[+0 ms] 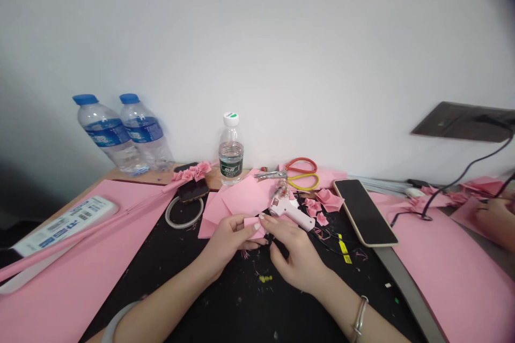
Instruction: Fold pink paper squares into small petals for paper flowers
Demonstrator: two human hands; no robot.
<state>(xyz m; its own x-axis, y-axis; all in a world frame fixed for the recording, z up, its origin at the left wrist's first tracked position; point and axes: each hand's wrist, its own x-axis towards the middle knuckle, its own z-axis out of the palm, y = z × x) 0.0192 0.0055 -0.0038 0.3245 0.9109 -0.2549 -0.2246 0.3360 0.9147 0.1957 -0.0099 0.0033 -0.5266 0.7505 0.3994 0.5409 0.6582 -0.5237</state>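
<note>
Both my hands meet over the black mat (249, 305) and pinch a small pink paper piece (253, 223). My left hand (229, 241) grips its left side with thumb and fingers closed. My right hand (292, 254) pinches its right edge; a bracelet sits on that wrist. Just behind the hands lies a white glue gun (292, 210) on folded pink paper sheets (241, 201). Small folded pink paper flowers (328, 201) lie to the right of the gun.
Red and yellow-handled scissors (300, 171), a small water bottle (230, 150), two large bottles (124, 134), a phone (364, 211), a tape ring (184, 213), a pink flower stick (100, 222), a white power strip (60, 225). Another person's hand (493, 220) rests at far right.
</note>
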